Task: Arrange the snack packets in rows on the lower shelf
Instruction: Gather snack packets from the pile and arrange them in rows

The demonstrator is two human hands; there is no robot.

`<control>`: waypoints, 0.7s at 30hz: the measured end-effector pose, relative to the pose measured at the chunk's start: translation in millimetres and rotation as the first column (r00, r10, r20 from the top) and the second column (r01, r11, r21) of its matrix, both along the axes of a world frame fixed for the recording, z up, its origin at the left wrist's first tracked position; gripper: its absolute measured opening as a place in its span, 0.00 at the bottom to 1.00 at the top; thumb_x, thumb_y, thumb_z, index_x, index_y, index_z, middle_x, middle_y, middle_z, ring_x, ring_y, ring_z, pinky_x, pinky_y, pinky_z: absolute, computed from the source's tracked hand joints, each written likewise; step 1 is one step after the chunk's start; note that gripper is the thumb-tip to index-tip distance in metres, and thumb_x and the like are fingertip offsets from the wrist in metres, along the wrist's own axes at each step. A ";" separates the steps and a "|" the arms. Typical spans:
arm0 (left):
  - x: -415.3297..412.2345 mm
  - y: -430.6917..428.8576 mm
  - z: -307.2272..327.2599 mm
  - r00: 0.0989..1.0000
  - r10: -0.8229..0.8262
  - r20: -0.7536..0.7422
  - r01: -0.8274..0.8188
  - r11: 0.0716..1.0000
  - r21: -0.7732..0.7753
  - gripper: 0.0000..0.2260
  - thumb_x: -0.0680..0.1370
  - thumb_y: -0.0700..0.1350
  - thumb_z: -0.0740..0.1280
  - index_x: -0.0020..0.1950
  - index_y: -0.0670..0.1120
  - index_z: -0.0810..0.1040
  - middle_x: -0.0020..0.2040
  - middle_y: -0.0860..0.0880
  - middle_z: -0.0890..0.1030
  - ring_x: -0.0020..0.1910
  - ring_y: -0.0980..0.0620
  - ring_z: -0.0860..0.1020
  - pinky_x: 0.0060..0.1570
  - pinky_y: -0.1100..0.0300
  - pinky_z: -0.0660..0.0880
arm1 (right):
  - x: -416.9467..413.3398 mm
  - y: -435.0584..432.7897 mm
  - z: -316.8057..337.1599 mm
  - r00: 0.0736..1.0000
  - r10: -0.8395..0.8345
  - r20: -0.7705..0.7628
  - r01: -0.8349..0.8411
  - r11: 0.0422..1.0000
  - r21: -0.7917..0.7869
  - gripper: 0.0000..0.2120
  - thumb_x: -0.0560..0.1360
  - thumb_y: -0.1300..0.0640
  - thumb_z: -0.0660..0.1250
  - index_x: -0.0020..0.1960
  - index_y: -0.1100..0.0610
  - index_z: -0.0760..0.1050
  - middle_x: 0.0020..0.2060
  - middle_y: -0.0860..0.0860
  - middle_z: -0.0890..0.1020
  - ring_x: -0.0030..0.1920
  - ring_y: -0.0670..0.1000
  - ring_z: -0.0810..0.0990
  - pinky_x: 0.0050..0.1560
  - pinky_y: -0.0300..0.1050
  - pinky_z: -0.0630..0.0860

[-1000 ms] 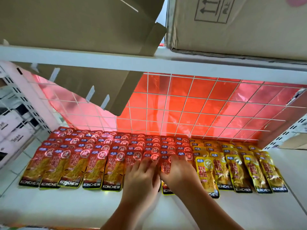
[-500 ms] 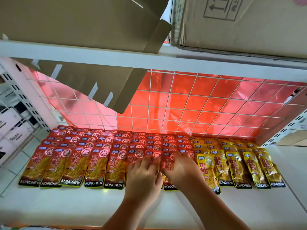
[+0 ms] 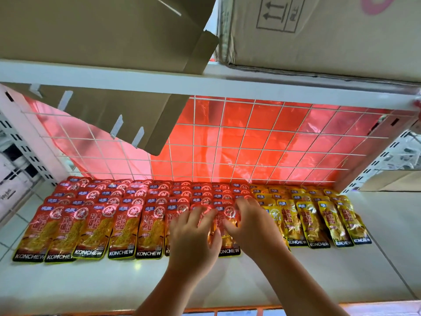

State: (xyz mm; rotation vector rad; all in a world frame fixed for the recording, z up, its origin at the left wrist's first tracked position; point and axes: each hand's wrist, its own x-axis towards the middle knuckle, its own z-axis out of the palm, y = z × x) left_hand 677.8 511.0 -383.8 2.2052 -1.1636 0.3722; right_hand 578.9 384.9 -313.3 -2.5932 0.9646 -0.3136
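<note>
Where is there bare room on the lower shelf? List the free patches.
Free: the white strip of lower shelf between the front packet row and the orange front edge; also the patch right of the yellow packets. Crowded: from the wire grid forward, red packets then yellow, with left hand and right hand on the middle.

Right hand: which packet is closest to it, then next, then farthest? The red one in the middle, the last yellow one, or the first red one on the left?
1. Middle red packet, just left of the right hand.
2. Last yellow packet, far right end.
3. First red packet, far left end.
</note>
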 end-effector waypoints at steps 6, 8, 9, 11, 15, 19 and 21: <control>-5.8 -26.0 39.4 0.994 -0.091 0.060 0.098 0.988 -0.119 0.18 0.77 0.53 0.67 0.66 0.51 0.80 0.63 0.49 0.79 0.62 0.46 0.77 0.61 0.43 0.70 | -18.5 -13.7 36.8 0.991 0.043 0.129 -0.032 0.995 -0.091 0.20 0.75 0.44 0.69 0.64 0.50 0.72 0.57 0.49 0.77 0.56 0.53 0.77 0.51 0.48 0.76; -12.2 -36.9 63.0 0.985 -0.141 0.098 0.154 0.976 -0.152 0.19 0.77 0.53 0.67 0.67 0.51 0.79 0.64 0.49 0.79 0.63 0.45 0.77 0.60 0.44 0.71 | -30.8 -22.4 55.9 0.979 0.053 0.197 -0.029 0.992 -0.124 0.21 0.74 0.46 0.71 0.64 0.50 0.73 0.59 0.48 0.77 0.58 0.53 0.78 0.53 0.48 0.77; -16.6 -42.7 76.6 0.980 -0.159 0.118 0.178 0.969 -0.169 0.20 0.77 0.52 0.68 0.68 0.50 0.79 0.65 0.48 0.79 0.63 0.44 0.77 0.60 0.44 0.72 | -37.8 -26.9 66.9 0.971 0.052 0.233 -0.020 0.990 -0.137 0.22 0.74 0.47 0.71 0.65 0.50 0.73 0.60 0.48 0.78 0.59 0.53 0.78 0.55 0.47 0.77; -28.0 -54.4 104.9 0.970 -0.192 0.147 0.220 0.954 -0.203 0.21 0.77 0.53 0.67 0.69 0.50 0.79 0.66 0.48 0.78 0.65 0.43 0.76 0.62 0.45 0.71 | -53.7 -35.2 91.5 0.948 0.060 0.312 -0.007 0.986 -0.168 0.22 0.73 0.49 0.72 0.65 0.51 0.74 0.61 0.48 0.78 0.60 0.53 0.78 0.57 0.47 0.76; -63.8 -85.2 165.5 0.946 -0.227 0.232 0.291 0.911 -0.294 0.22 0.77 0.53 0.67 0.70 0.49 0.79 0.66 0.48 0.79 0.65 0.43 0.77 0.63 0.45 0.71 | -95.4 -50.7 151.4 0.872 0.074 0.483 0.067 0.961 -0.269 0.20 0.72 0.53 0.73 0.63 0.54 0.76 0.59 0.49 0.80 0.58 0.54 0.79 0.56 0.45 0.74; -124.6 -119.1 230.8 0.899 -0.298 0.319 0.411 0.825 -0.388 0.22 0.77 0.51 0.68 0.70 0.48 0.79 0.66 0.47 0.79 0.66 0.43 0.77 0.65 0.45 0.71 | -159.2 -66.7 214.9 0.810 0.075 0.582 0.159 0.927 -0.340 0.21 0.72 0.51 0.70 0.64 0.53 0.76 0.60 0.48 0.79 0.59 0.53 0.78 0.58 0.47 0.75; -162.2 -134.6 263.9 0.872 -0.338 0.354 0.472 0.773 -0.424 0.22 0.77 0.50 0.67 0.71 0.48 0.78 0.66 0.47 0.79 0.67 0.44 0.76 0.66 0.45 0.71 | -199.5 -75.4 243.0 0.789 0.060 0.611 0.206 0.912 -0.355 0.21 0.72 0.52 0.71 0.65 0.53 0.76 0.59 0.47 0.79 0.57 0.53 0.78 0.57 0.46 0.74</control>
